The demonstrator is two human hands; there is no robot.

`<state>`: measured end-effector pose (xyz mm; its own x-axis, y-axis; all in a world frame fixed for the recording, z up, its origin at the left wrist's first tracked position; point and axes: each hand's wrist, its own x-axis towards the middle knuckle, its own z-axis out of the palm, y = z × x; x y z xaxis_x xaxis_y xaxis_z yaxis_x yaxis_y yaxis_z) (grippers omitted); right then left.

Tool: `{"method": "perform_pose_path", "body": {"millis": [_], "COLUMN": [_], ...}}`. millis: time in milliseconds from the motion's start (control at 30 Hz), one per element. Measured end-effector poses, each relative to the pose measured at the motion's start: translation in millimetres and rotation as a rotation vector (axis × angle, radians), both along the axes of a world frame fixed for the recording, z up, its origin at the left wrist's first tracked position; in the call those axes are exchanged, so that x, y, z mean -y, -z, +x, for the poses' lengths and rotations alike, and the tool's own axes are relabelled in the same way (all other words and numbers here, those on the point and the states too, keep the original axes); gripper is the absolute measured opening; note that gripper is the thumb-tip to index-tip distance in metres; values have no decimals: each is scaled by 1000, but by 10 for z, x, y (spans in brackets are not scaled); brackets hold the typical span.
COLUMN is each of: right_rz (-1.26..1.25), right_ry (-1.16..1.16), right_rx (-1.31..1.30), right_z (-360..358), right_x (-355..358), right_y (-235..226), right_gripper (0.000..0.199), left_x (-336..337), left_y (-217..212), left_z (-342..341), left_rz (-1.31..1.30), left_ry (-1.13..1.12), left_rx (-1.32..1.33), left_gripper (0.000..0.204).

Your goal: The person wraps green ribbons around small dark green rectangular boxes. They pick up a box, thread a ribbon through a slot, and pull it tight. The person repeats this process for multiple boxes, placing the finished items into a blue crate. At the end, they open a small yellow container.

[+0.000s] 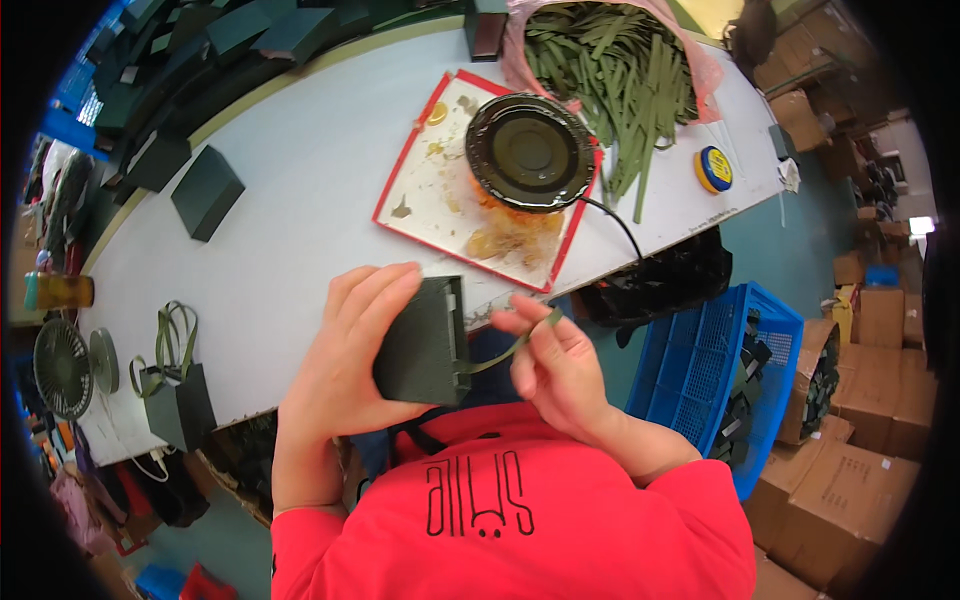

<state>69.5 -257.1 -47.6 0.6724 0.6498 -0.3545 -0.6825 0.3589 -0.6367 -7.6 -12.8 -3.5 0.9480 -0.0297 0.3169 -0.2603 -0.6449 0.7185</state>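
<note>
My left hand (345, 350) grips a small dark green paper bag (425, 345) by its side, close to my chest over the table's near edge. A green ribbon strip (505, 350) runs from the bag's right edge up to my right hand (550, 365), which pinches it between thumb and fingers. Both forearms wear red sleeves.
A white table (290, 190) carries a red-rimmed tray (440, 190) with a round black pot (528, 152), a pink bag full of green ribbon strips (610, 60), a finished bag with handles (178, 395) and dark boxes (205, 190). A blue crate (720, 370) and cardboard cartons (850, 480) stand at my right.
</note>
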Motion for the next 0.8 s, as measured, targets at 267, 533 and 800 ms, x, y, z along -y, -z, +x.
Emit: {"method": "perform_pose_path", "body": {"millis": [267, 533, 800], "right_rz": [-36, -2, -296], "right_ry": [354, 362, 118], "right_rx": [-79, 76, 356], "right_z": [415, 554, 968], "right_x": [201, 172, 62], "right_y": [-128, -25, -173], "right_gripper": [45, 21, 23], "left_x": [-122, -140, 44], "left_y": [86, 66, 62], "left_z": [-199, -211, -39], "left_rz": [-12, 22, 50], "left_ry": [-108, -99, -21], "left_rx": [-82, -75, -36], "left_gripper": [103, 103, 98]}}
